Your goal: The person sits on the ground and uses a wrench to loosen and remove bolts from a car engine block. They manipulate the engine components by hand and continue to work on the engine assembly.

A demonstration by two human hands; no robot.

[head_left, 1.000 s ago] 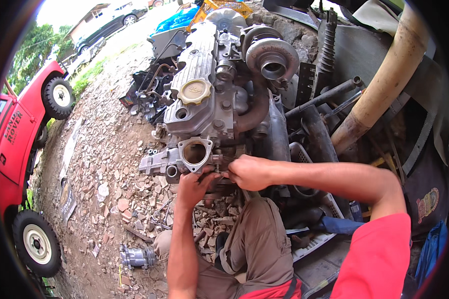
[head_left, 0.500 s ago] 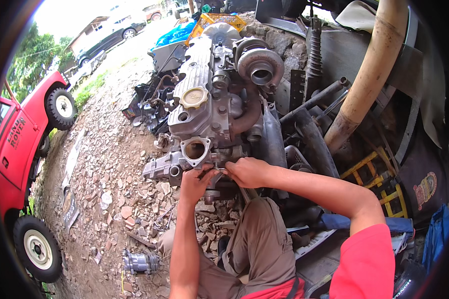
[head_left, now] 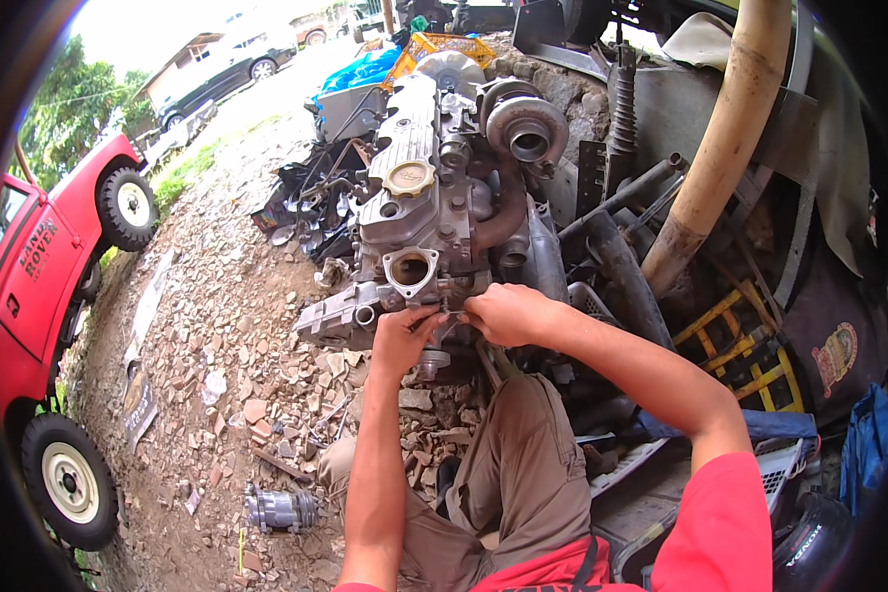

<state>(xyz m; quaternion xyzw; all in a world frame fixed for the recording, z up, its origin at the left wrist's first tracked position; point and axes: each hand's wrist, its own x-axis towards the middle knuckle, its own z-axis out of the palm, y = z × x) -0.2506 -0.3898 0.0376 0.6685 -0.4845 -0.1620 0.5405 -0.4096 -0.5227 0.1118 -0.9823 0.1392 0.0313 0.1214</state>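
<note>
A grey car engine (head_left: 395,222) stands in front of me, with a round beige cap (head_left: 409,178) on top and a turbocharger (head_left: 529,136) at its far right. Both of my hands work low at its near end, just below a three-cornered open flange (head_left: 410,273). My left hand (head_left: 405,337) is closed, thumb and fingers pinched together. Close beside it, my right hand (head_left: 511,314) is pinched too, its fingertips nearly meeting the left ones. Something small and pale shows between the fingertips, too small to name. A round pulley-like part (head_left: 432,363) sits just beneath the hands.
Loose stones (head_left: 266,375) cover the ground, where a silver compressor-like part (head_left: 280,508) lies. Metal pipes (head_left: 627,276), a bamboo post (head_left: 725,148) and a yellow strap-like frame (head_left: 745,345) crowd the right. A red vehicle (head_left: 44,266) stands left, a blue-covered crate (head_left: 350,104) behind the engine.
My view has shifted slightly, so the engine sits a little further right. Both hands stay at the same spot on the engine, fingertips still pinched close together.
</note>
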